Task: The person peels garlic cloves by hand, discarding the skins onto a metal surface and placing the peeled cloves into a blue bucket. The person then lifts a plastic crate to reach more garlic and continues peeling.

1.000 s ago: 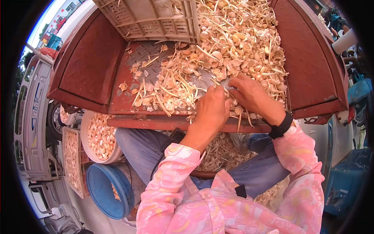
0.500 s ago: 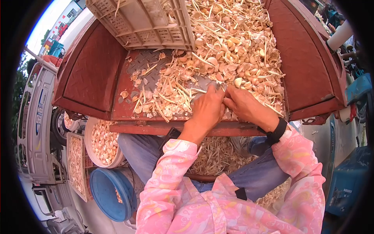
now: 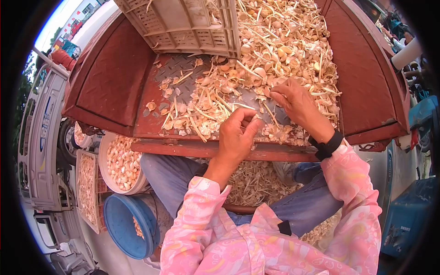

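Observation:
My left hand [image 3: 235, 134] is closed in a pinch above the front of the red cart bed, a small pale garlic clove [image 3: 257, 118] showing partly at the thumb and fingertips. Up and to the right, my right hand [image 3: 299, 104] has its thumb and fingers pressed together at the near side of the garlic heap [image 3: 275, 59]. Whatever lies between those fingertips is too small to make out. Loose cloves, papery skins and dry stalks make up the heap. Stalks and skins [image 3: 201, 107] also lie scattered left of my hands.
A tilted plastic crate [image 3: 192, 34] stands on the cart bed. Red side panels [image 3: 107, 73] flank it. On the lower left are a white bucket of cloves [image 3: 109, 176], a crate of garlic [image 3: 88, 183] and a blue bucket [image 3: 112, 229]. Garlic waste [image 3: 256, 181] lies between my legs.
My hands were together and have come apart. The left moved down and slightly left; the right moved up and right to the heap. The view has shifted slightly.

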A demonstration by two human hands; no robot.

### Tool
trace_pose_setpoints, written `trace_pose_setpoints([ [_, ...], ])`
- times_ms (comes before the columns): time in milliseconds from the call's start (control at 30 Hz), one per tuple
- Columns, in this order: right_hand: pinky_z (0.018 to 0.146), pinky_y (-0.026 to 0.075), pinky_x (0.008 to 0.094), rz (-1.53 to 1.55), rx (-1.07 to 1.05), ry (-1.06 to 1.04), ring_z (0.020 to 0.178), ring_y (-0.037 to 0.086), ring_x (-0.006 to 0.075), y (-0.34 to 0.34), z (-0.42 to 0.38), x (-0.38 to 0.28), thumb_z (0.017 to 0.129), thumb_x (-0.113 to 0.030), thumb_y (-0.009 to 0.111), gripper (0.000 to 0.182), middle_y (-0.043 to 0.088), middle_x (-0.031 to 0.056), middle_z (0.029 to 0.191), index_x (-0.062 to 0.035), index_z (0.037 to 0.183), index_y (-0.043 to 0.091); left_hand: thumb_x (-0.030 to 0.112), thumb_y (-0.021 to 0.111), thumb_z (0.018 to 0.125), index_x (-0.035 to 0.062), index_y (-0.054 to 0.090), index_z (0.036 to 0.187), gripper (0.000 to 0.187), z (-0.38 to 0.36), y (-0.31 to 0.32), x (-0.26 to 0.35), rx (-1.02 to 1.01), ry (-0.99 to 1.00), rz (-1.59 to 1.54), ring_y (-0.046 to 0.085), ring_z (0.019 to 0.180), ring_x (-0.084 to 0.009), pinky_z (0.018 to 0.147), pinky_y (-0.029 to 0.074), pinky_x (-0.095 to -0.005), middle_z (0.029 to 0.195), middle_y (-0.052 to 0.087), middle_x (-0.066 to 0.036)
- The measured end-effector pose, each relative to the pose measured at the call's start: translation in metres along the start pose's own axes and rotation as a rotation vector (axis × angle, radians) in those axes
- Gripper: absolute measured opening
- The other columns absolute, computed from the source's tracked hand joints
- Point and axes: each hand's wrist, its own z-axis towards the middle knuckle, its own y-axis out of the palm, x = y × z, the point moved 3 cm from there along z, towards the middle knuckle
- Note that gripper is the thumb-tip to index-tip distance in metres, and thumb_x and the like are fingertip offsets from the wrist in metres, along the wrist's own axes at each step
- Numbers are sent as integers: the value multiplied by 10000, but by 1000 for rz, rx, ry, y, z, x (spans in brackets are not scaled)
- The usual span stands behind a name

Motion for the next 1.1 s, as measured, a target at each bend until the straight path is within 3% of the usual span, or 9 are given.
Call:
trace_pose_setpoints([
  [67,652,478,480,-158,77,-94,779,601,381,1,12,0,865,-203,565,155,546,174,910,-76,944,605,67,602,873,-11,572,1000,152,1,-3,5,5,-60,-75,606,696,-84,596,503,-199,833,618,-37],
  [300,660,501,421,-232,-181,-136,775,625,314,23,12,6,842,-129,566,118,577,148,937,-23,893,570,94,564,887,8,507,1037,182,14,-12,11,26,-434,-602,634,791,-144,636,548,-223,927,607,-91],
  [400,675,504,315,476,-307,206,781,618,169,13,-2,11,836,-73,601,130,580,78,904,-18,949,569,118,572,896,2,508,1081,227,12,-2,7,7,-466,-652,625,832,-136,675,538,-217,950,604,-81],
  [533,611,458,229,1196,-226,160,721,554,56,10,-21,-9,847,-63,621,221,584,28,809,-40,1056,554,186,551,933,6,511,1150,285,5,22,9,-127,-501,-796,605,855,-107,703,519,-216,979,601,-54],
  [667,574,445,207,465,-230,-99,670,555,46,1,-30,-28,840,-102,654,288,617,9,869,-45,1107,562,247,496,966,28,528,1156,292,-9,33,-3,-148,-560,-995,583,858,-84,706,510,-225,984,596,-28],
  [767,561,443,219,801,-297,11,651,549,60,5,-33,-29,830,-100,659,309,627,27,894,-47,1120,570,214,495,964,13,530,1101,246,-22,23,-8,-45,-662,-1194,552,805,-118,637,501,-219,965,569,-69],
  [900,693,492,338,77,49,-98,786,601,271,-15,-4,17,798,-47,618,289,579,130,947,-48,1086,605,194,510,955,-16,541,1069,241,-33,-60,6,40,-521,-1373,547,756,-157,604,489,-209,928,580,-105],
  [1000,768,481,397,-106,-39,-114,883,580,326,-8,-4,27,778,-37,607,284,559,142,980,-59,1060,620,178,508,956,-33,544,1053,236,-51,-177,22,428,-157,-878,518,741,-131,573,463,-200,887,561,-91],
  [1100,794,475,409,-21,-198,-206,923,574,320,-2,-9,6,765,-38,610,298,558,129,1011,-79,1060,626,176,544,932,-5,563,1057,221,-96,-298,-10,820,-142,-264,521,745,-99,633,453,-207,852,572,-65],
])
